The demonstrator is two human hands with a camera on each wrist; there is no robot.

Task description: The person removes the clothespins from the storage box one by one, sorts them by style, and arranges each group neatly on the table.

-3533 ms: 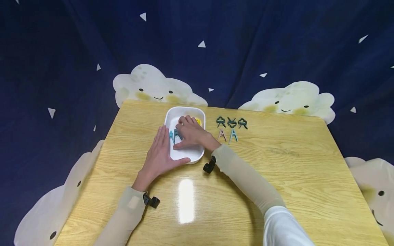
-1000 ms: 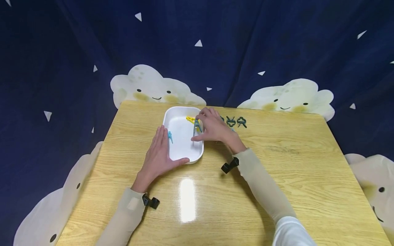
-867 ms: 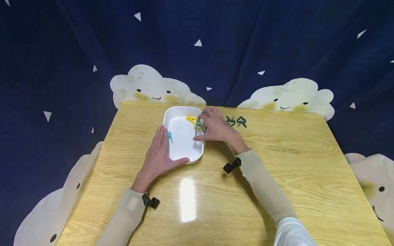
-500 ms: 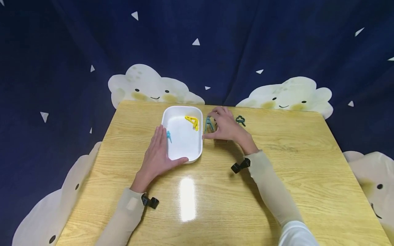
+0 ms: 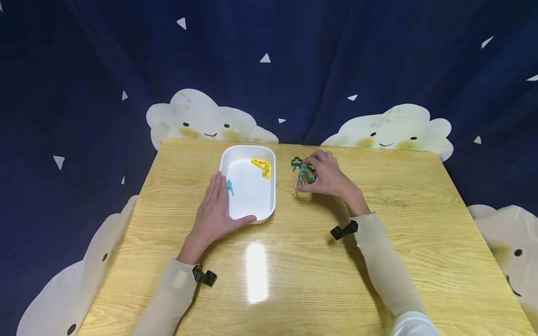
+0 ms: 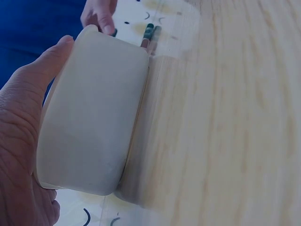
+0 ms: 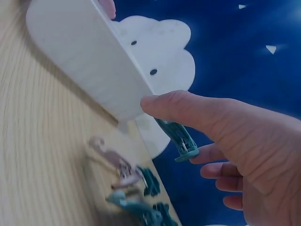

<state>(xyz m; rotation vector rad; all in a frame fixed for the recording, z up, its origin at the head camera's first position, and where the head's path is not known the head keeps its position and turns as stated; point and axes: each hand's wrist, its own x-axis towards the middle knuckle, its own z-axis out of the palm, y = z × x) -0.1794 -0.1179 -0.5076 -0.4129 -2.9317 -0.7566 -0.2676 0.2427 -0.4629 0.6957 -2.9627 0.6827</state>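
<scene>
My right hand [image 5: 332, 179] pinches a teal A-shaped clothespin [image 5: 304, 172] between thumb and fingers. It is held above the table, right of the white tub [image 5: 273, 205]; the right wrist view shows this clothespin [image 7: 178, 136] hanging from the fingertips. My left hand [image 5: 214, 210] rests against the tub's left and near sides, fingers straight and thumb stretched along the near rim. Inside the tub lie a yellow clothespin [image 5: 262, 167] and a light blue clothespin [image 5: 230, 186], the latter beside the left fingers.
Under and beside my right hand are a dark green clothespin [image 5: 296, 162], a pink clothespin [image 7: 117, 162] and a light blue clothespin [image 7: 134, 206]. My right hand partly hides this group in the head view. A dark blue curtain [image 5: 235, 56] hangs behind the wooden table [image 5: 319, 270].
My right hand has lifted the teal clothespin out of the tub and carried it right, over the clothespins on the table. My left hand has stayed at the tub.
</scene>
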